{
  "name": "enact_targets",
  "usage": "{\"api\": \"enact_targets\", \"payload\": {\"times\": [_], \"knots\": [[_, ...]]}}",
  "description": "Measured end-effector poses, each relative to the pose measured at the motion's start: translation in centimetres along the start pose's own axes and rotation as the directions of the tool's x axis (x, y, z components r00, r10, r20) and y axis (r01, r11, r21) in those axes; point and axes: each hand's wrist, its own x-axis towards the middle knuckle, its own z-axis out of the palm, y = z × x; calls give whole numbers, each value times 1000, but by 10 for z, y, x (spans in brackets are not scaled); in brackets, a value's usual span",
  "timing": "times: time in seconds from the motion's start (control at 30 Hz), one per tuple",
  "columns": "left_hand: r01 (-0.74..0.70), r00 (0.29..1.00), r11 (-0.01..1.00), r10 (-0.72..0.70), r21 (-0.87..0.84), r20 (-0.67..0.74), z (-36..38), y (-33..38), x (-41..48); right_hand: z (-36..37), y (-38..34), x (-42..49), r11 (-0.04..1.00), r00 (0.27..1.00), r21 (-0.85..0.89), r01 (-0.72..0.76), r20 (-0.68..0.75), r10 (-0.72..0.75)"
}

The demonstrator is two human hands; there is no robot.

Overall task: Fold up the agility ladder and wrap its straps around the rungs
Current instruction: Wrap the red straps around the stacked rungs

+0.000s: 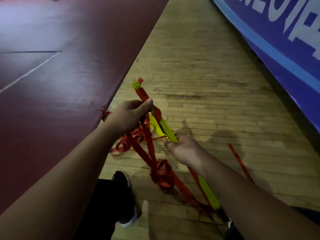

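- Your left hand [128,115] grips the stacked yellow rungs [167,129] near their far end, thumb pressed on the red wrap there
- Your right hand [185,150] is curled round the same bundle nearer you
- The loose red straps [149,149] hang tangled from the bundle down to the wooden floor [207,80], beside the maroon mat [52,80]

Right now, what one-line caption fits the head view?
Over a wooden floor, left hand and right hand grip the stacked yellow rungs, red straps partly wound on and trailing loose.
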Motion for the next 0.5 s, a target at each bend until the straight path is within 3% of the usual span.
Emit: {"api": "enact_targets", "payload": {"times": [0.13,0.3,0.43,0.5], "knots": [[20,1000,997,-20,-77,-2,-7,-9,-6,3,-8,-6,999,999,-51,11,31,-9],[-43,999,962,50,-269,17,-17,-12,-7,-13,-28,-6,994,973,92,-58,230,35],[-103,985,903,151,-417,83,-26,-14,-5,-34,-32,-15,972,874,225,-72,483,-47],[-131,977,879,192,-458,89,-29,-13,-9,-38,-31,-19,966,838,254,-42,535,-104]]}}
